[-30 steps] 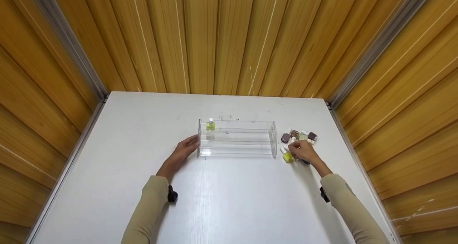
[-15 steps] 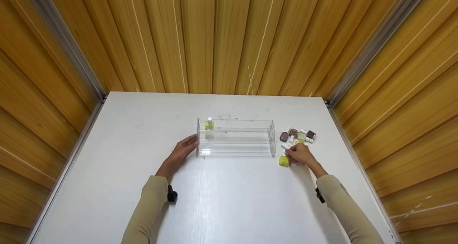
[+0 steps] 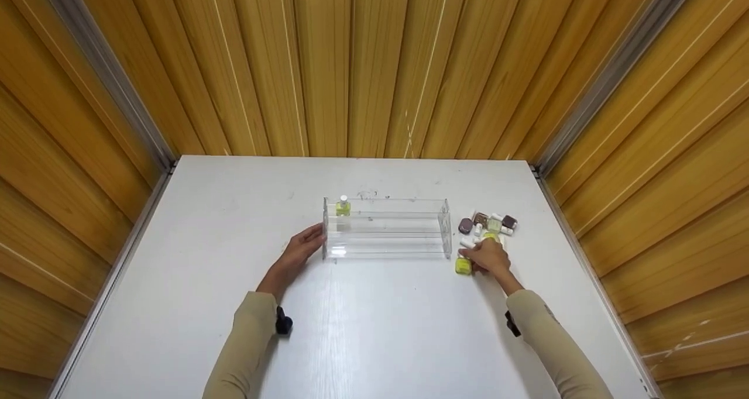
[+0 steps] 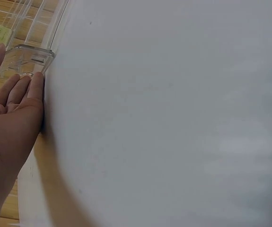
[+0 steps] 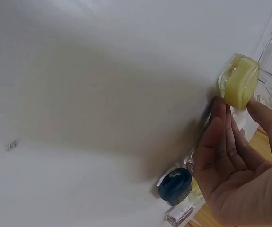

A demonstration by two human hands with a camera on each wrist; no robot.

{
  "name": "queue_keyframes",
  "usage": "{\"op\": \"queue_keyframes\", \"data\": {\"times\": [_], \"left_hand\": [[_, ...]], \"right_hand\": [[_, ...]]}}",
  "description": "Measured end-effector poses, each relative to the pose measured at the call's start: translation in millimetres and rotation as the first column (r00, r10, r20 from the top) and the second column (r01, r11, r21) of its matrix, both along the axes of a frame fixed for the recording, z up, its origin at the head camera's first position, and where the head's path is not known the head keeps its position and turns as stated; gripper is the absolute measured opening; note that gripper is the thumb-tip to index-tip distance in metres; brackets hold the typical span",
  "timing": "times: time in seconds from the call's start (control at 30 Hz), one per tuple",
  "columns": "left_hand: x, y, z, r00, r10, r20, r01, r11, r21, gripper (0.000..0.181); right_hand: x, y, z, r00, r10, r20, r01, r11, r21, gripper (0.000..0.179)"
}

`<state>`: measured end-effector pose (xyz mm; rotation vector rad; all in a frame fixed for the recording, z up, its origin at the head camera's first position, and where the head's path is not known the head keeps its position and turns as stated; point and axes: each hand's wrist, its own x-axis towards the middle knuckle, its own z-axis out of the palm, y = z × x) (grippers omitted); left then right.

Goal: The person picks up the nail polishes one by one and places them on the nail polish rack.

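Observation:
A clear acrylic tiered rack (image 3: 386, 233) lies mid-table, with one yellow-green nail polish bottle (image 3: 343, 209) standing at its back left. My left hand (image 3: 301, 248) touches the rack's left end, its fingers extended along the side in the left wrist view. To the right of the rack, my right hand (image 3: 490, 256) pinches another yellow nail polish bottle (image 5: 241, 81) near its white cap, between thumb and fingers. The cap is largely hidden by the fingers. Behind and under that hand lies a cluster of nail polish bottles, including a purple one (image 3: 466, 226) and a dark one (image 3: 509, 222).
The white table (image 3: 363, 329) meets wood-patterned walls (image 3: 327, 65) at the back and sides. A dark teal bottle (image 5: 175, 186) lies close beside the right hand in the right wrist view. Small dark marks show on the table behind the rack.
My right hand has shifted slightly toward the front, and the yellow bottle by it has moved the same way and turned from its slant. My left hand stays at the rack's end.

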<state>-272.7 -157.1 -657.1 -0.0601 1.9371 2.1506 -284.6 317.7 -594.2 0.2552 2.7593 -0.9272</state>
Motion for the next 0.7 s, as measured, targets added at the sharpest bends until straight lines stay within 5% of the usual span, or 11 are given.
{"op": "queue_keyframes", "data": {"times": [0.6,0.7], "left_hand": [[0.5,1.1,2.4,1.0,0.001,0.024,0.0,1.0,-0.022,0.059],[0.7,0.3,1.1,1.0,-0.004,0.028,0.004,1.0,-0.013,0.059]], "right_hand": [[8.2,2.6,-13.8,0.973,-0.177,-0.146,0.141,0.963,-0.23,0.036],[7.7,4.1,-16.0,0.973,-0.199,-0.121,0.149,0.931,-0.332,0.035]]}}
